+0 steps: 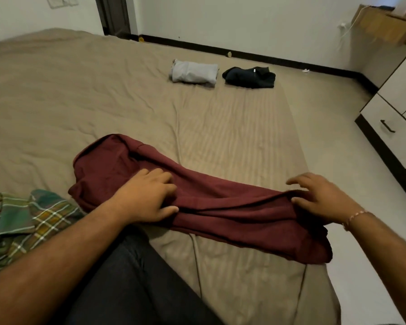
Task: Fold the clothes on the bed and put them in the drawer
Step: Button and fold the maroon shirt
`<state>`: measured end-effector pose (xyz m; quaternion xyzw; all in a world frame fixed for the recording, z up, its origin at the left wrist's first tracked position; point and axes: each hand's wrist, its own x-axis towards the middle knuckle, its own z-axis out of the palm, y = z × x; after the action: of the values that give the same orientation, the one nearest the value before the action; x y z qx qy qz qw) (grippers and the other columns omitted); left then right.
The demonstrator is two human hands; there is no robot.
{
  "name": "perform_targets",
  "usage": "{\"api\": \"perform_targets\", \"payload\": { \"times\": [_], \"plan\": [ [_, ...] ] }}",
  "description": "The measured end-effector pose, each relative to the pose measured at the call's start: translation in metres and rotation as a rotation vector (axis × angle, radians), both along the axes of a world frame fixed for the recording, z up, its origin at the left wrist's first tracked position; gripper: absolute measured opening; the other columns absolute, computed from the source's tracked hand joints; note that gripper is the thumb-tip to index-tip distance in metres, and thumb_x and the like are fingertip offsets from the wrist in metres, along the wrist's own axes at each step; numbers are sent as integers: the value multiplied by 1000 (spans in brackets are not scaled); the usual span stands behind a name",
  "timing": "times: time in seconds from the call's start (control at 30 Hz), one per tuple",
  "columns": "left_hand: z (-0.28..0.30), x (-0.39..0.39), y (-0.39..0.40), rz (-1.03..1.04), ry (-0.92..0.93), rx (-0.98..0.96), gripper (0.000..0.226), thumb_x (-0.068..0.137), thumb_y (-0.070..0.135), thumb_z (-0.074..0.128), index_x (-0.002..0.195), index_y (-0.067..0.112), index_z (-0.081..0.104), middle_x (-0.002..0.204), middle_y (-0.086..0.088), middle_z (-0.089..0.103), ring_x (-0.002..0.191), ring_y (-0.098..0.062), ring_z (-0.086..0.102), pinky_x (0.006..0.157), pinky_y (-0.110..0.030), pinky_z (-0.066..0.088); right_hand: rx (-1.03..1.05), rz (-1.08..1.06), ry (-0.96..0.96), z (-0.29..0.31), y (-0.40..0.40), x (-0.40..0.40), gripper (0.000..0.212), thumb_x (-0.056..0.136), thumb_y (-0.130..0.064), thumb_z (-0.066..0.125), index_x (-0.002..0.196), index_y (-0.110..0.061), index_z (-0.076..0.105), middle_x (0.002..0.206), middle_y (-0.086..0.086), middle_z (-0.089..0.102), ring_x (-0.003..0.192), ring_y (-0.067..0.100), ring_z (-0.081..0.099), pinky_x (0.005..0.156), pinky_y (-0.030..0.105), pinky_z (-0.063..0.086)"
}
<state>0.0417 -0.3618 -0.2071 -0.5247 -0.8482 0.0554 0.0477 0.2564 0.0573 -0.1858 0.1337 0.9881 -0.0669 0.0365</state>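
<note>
Maroon garment (211, 202) lies stretched across the near part of the bed (103, 95), half gathered into a long strip. From my seat, the left hand (148, 195) presses flat on its middle with fingers mostly straight. The right hand (324, 200) pinches the right end between thumb and palm while its other fingers splay out.

My worry is that right end: it sits at the bed's edge, with the bottom corner hanging over toward the floor (373, 266). A loose pinch could let the cloth slide off. The strip is also bunched and uneven, so folding it now would probably lock in creases.

A plaid shirt (28, 221) lies unfolded just beside my left forearm, near enough to get dragged along. There's open sheet ahead, between me and the folded grey piece (193, 72) and the folded dark piece (250, 77), which sit well apart from my hands. The drawer unit (394, 127) stands to the right across the floor.
</note>
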Motion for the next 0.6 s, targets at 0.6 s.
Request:
{"api": "perform_targets", "payload": {
  "times": [0.6],
  "plan": [
    [-9, -52, 41, 351, -273, 545, 19, 96, 36, 63, 85, 21, 62, 86, 0, 65, 81, -24, 61, 72, -39, 51, 407, -38, 384, 14, 8, 34, 27, 71, -4, 74, 76, -23, 56, 65, -4, 53, 62, 28, 52, 74, 41, 41]
  ]
}}
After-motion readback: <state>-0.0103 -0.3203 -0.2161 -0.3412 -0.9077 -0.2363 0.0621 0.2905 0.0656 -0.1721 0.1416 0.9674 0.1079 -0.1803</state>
